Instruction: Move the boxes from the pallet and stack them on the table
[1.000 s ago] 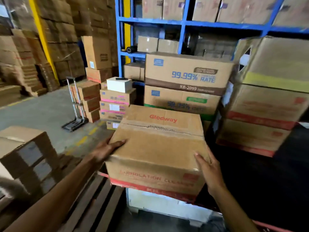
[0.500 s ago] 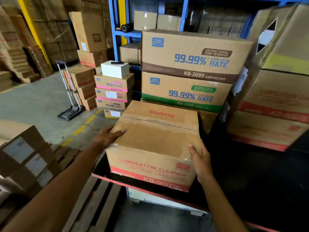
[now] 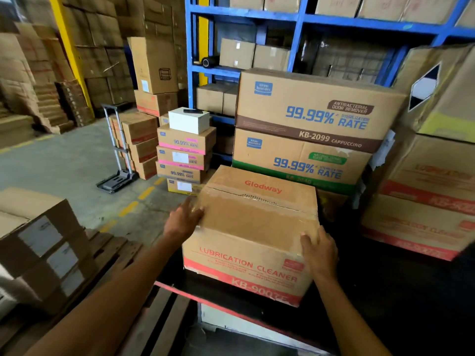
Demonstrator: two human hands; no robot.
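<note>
Cardboard, corrugated and taped along its top seam, makes up the box that sits on the black desk, near its front-left corner and just in front of the two stacked "99.99% RATE" cartons. The left hand lies against the box's upper left edge, fingers fairly straight and pressed to the side; whether the thumb hooks over the top I cannot tell. The right hand cups the near right corner, fingers curled onto the top face.

The print reads "LUBRICATION CLEANER", so the contents are probably cans or bottles: likely heavy for its size, and dense low down. The walls look stiff enough to take side pressure, though the top looks scuffed and glossy with tape, which may slip under a palm. Opposite lower edges or corners look the surest hold, not the taped flaps. More boxes wait on the wooden pallet at the left.
</note>
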